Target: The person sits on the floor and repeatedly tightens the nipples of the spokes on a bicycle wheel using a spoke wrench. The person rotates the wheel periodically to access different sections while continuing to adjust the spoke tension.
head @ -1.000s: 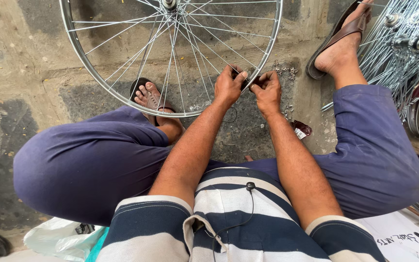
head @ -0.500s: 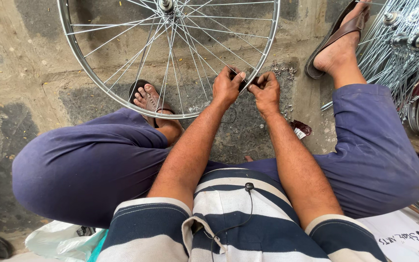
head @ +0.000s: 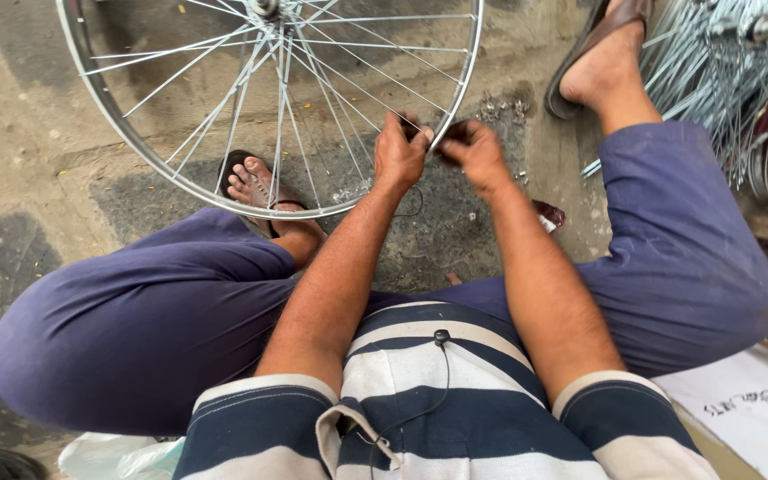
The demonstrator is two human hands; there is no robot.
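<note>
Spoked metal wheel rim [head: 190, 188], round, w/ 2 hands [head: 437, 151] pinching edge

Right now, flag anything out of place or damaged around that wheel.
Nothing looks damaged. The bicycle wheel has an even rim and straight spokes where visible. Left hand and right hand work at its rim. Small metal bits lie scattered on the ground just beyond.
</note>
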